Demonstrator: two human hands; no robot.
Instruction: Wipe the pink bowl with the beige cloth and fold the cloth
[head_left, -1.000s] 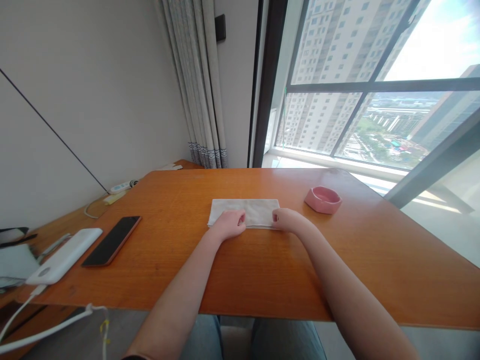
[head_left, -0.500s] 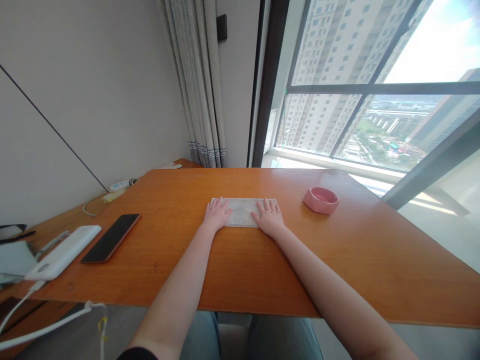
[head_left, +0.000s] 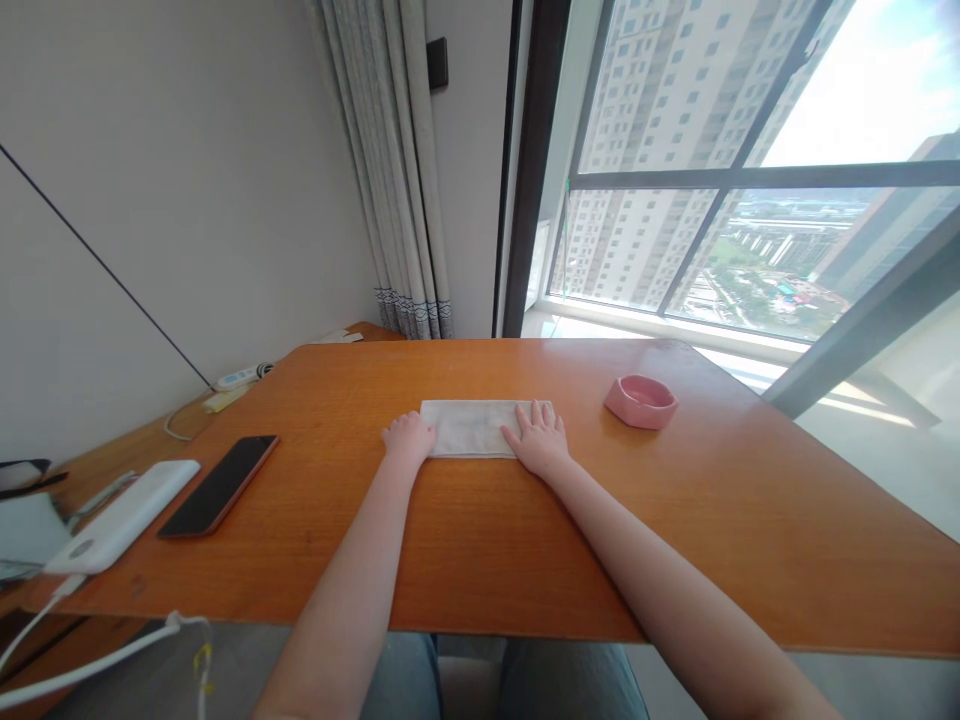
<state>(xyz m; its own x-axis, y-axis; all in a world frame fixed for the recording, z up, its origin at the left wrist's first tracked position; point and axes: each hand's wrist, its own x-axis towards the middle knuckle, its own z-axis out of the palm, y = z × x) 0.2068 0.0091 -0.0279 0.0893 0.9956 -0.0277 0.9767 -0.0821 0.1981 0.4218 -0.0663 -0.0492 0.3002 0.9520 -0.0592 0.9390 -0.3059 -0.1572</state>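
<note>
A folded whitish cloth (head_left: 469, 430) lies flat as a wide rectangle on the wooden table (head_left: 510, 540). My right hand (head_left: 538, 438) rests palm down on its right end, fingers spread. At the left end, my left hand (head_left: 409, 438) is palm down, mostly beyond the cloth's edge and over the wood. Its fingers look slightly bent, and the thumb side touches the cloth's left edge. Neither hand lifts the cloth.
A pink angular bowl (head_left: 641, 402) stands to the right. Toward the left lie a dark phone (head_left: 219, 487) and a white power bank (head_left: 124, 517) with a white cable (head_left: 112, 655). A window (head_left: 750, 180) and a curtain (head_left: 397, 170) are behind the table.
My left hand has slid left off the cloth's end to its edge, and its fingers look more bent. My right hand stays on the cloth. The view has shifted slightly.
</note>
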